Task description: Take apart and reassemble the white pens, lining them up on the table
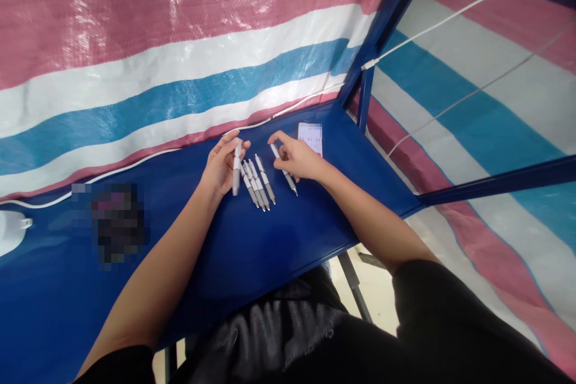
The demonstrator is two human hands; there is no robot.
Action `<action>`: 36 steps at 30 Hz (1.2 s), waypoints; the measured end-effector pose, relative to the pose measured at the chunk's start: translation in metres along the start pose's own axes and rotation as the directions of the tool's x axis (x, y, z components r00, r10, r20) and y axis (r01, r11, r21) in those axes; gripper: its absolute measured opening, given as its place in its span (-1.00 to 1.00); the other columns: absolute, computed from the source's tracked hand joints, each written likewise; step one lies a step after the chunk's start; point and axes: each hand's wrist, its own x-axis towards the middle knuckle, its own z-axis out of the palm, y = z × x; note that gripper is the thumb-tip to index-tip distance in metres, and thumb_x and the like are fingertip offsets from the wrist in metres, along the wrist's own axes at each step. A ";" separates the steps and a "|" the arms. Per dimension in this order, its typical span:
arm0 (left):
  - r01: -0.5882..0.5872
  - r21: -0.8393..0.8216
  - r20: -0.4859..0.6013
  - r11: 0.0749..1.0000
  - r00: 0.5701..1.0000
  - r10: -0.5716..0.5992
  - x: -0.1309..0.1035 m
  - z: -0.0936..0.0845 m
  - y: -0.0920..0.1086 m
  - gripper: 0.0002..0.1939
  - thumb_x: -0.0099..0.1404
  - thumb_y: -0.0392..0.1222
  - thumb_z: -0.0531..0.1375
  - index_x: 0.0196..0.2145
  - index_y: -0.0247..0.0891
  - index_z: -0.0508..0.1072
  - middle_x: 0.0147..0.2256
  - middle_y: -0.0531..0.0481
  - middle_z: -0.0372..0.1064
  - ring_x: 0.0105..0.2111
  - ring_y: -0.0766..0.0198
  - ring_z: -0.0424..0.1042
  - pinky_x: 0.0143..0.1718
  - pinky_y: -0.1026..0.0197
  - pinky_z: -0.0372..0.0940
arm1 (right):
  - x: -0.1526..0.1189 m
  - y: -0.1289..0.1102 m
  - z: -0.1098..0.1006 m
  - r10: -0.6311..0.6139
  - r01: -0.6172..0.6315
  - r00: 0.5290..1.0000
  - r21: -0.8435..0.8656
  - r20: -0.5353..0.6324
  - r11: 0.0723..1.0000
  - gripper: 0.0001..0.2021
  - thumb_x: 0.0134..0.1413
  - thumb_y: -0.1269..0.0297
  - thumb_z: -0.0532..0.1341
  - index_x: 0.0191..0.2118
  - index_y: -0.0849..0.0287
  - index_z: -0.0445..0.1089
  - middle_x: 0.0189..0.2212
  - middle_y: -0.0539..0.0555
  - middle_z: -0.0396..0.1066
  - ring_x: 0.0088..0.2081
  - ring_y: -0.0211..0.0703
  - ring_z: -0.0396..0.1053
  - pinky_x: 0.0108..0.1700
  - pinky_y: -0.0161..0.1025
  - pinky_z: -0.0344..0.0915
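Observation:
My left hand point(221, 163) holds a white and grey pen point(236, 168) upright between thumb and fingers, with its grey end down. Right of it, several similar pens point(256, 184) lie side by side on the blue table point(265, 240), their tips toward me. One pen point(264, 178) of this row sits slightly apart from the others. Farther right, the fingers of my right hand point(293, 156) are closed around the upper part of another pen point(288, 180), whose tip points down toward the front of the table.
A pale card with writing point(310, 137) lies behind my right wrist. At the left are a pixelated dark object point(119, 222) and a white object point(12, 231). A white cable point(121, 171) runs along the back edge by the striped sheet. Blue frame bars stand at the right.

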 end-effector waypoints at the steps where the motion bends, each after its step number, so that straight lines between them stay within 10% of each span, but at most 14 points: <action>1: 0.010 -0.010 0.002 1.000 1.000 -0.010 0.001 0.000 0.001 -0.69 0.27 -0.25 0.52 -0.07 -0.21 0.59 -0.30 0.03 0.59 -0.23 0.33 0.68 -0.22 0.46 0.53 | 0.000 0.000 0.000 -0.003 0.003 1.000 0.005 -0.002 1.000 -0.52 0.10 0.49 0.23 0.13 0.05 0.21 -0.58 -0.29 0.25 -0.70 -0.29 0.28 -0.67 -0.41 0.14; 36: 0.102 -0.039 -0.029 0.994 0.994 -0.104 0.004 -0.006 0.001 -0.90 0.39 -0.28 0.43 -0.15 -0.26 0.61 -0.35 0.00 0.58 -0.26 0.31 0.69 -0.12 0.40 0.60 | -0.004 -0.006 0.004 -0.039 0.042 0.997 0.040 -0.072 0.998 -0.33 0.15 0.46 0.23 0.38 0.08 0.17 -0.53 -0.26 0.32 -0.68 -0.27 0.34 -0.57 -0.34 0.30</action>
